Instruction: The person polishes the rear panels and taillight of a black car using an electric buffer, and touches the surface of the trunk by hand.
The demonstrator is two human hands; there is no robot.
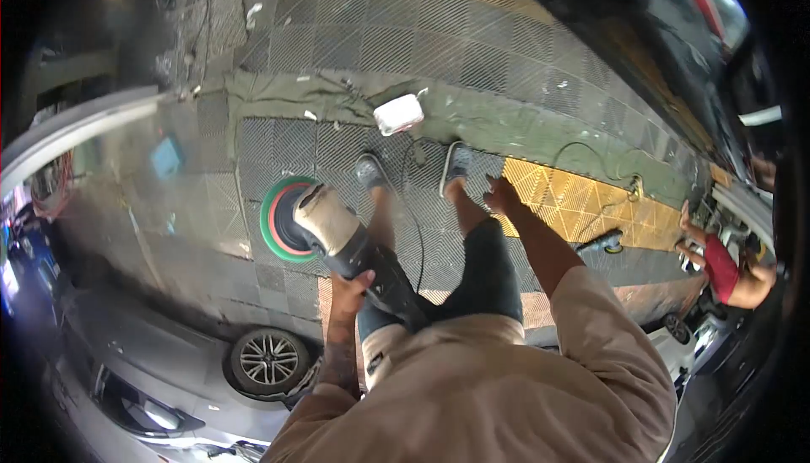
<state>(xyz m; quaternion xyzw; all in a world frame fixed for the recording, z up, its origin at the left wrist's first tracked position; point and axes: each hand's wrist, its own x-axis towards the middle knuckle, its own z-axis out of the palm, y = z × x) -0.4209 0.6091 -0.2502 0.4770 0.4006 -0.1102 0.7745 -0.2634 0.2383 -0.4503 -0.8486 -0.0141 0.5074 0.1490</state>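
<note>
A polishing machine (336, 231) with a tan cover on its head and a round green-and-red pad (274, 220) is tilted in front of my left thigh. My left hand (348, 296) is wrapped round its dark body, thumb on top. The pad faces away to the left, above the tiled floor. My right hand (501, 196) hangs in the air beside my right knee, fingers apart and holding nothing. A cable (419, 239) runs down between my legs.
A white container (398, 115) stands on the green strip ahead. Another power tool (601, 242) lies on the floor at right, near a person in red shorts (722, 269). A grey car (169, 345) is at lower left, a dark car (650, 33) at upper right, a blue item (167, 158) at left.
</note>
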